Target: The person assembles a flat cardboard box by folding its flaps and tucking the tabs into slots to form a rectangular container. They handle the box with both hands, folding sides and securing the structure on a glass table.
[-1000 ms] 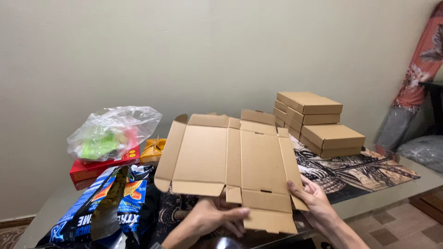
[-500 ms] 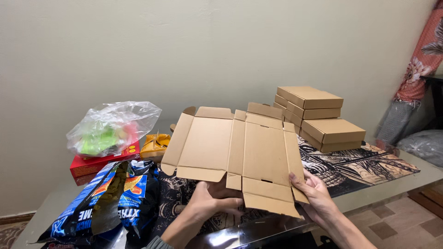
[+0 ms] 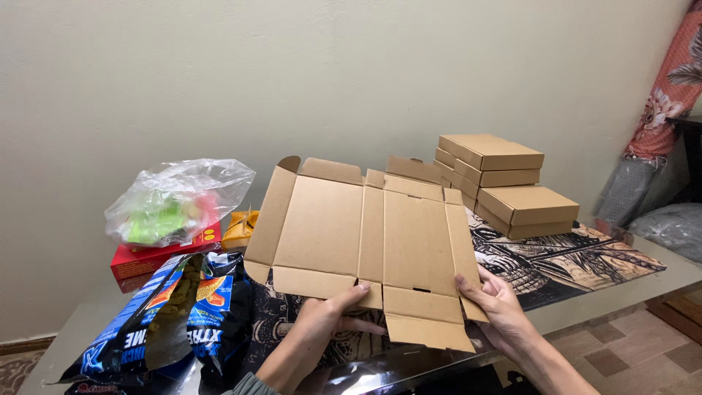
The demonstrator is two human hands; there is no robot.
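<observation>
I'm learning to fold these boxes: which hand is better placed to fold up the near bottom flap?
Probably the left hand: its fingers already touch the flat cardboard box blank beside that flap, while the right hand steadies the right edge.

Soft even indoor light, sharp, faint shadows

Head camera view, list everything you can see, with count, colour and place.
flat cardboard box blank: one, brown, held up unfolded over the table's front edge
closed cardboard boxes: several, brown, stacked at the back right
table: one, grey, under a black-and-white patterned cover
clear plastic bag: one, green and pink contents, back left, on the red box
red box: one, red, left
yellow packet: one, behind the blank's left flap
snack bags: dark blue, front left, count unclear
left hand: grips the blank's bottom edge
right hand: grips its lower right flap
</observation>
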